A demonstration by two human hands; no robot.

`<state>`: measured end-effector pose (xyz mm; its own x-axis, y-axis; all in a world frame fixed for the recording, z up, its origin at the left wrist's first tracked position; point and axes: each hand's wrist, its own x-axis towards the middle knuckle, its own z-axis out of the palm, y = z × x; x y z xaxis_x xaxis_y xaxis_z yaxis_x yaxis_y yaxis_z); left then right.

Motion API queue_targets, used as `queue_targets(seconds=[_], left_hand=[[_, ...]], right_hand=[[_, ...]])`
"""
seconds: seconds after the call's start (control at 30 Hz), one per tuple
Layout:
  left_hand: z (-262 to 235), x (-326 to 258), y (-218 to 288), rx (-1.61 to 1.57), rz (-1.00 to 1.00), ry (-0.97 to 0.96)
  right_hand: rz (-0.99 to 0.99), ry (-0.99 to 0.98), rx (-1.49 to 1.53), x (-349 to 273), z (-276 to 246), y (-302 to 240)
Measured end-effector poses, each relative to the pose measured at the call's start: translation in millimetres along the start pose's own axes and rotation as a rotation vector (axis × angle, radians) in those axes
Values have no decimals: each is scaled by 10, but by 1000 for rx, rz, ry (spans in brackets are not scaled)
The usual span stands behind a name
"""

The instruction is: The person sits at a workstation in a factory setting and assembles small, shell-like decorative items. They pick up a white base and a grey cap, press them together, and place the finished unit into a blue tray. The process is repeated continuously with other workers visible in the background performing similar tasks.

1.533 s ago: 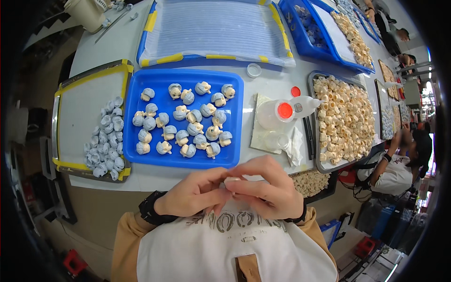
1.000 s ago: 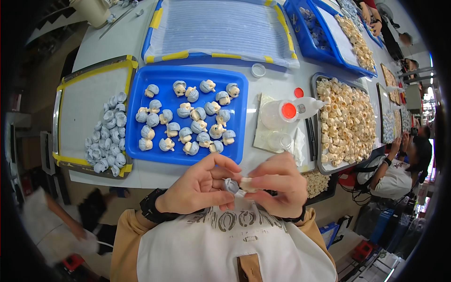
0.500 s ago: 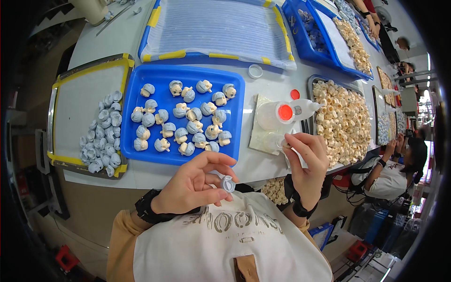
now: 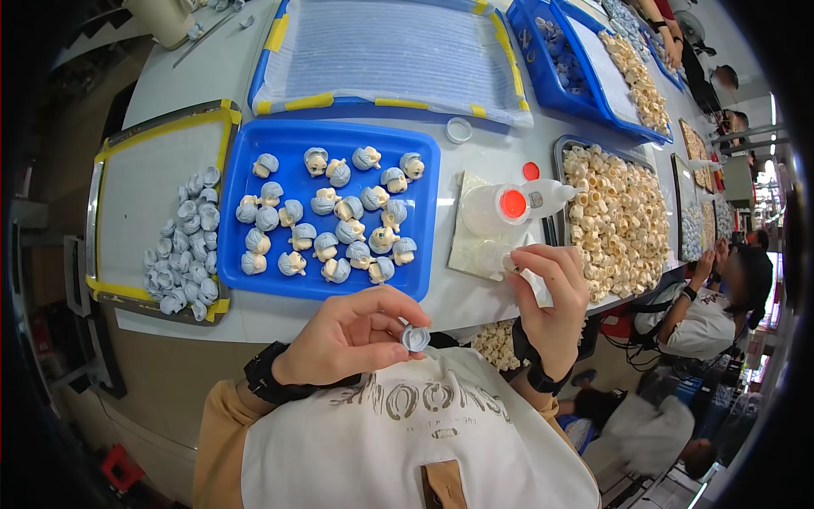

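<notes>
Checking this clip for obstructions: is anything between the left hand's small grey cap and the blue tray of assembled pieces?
Nothing visible: the left hand holds the grey cap just before the blue tray, with only bare table edge between.

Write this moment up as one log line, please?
left hand: pinches small grey cap | right hand: on small clear bottle | blue tray: grey-and-cream pieces

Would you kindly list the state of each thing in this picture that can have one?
Left hand: shut on a small grey cap.
Right hand: gripping a small white bottle, partly hidden.
Squeeze bottle: lying on its side, red cap beside it.
Blue tray: holding scattered grey-and-cream pieces.
Yellow-edged tray: grey caps heaped at its near end.
Metal tray: filled with cream pieces.
</notes>
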<state>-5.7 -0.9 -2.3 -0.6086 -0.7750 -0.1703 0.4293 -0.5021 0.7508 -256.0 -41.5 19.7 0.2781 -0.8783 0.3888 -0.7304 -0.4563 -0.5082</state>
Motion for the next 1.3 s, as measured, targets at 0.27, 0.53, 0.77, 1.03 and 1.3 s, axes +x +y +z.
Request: queue_targets(seconds=[0.27, 0.53, 0.77, 1.03, 1.3], left_hand=[[40, 7, 26, -46, 33, 61], [11, 18, 25, 55, 25, 157], [47, 32, 27, -7, 59, 126], [61, 27, 40, -47, 20, 169], [83, -4, -6, 61, 85, 178]], right_hand=[[41, -2, 13, -53, -26, -1], [52, 99, 194, -83, -57, -154], [-213, -58, 517, -7, 75, -345], [-249, -165, 488, 27, 215, -417], [-272, -239, 489, 25, 195, -404]])
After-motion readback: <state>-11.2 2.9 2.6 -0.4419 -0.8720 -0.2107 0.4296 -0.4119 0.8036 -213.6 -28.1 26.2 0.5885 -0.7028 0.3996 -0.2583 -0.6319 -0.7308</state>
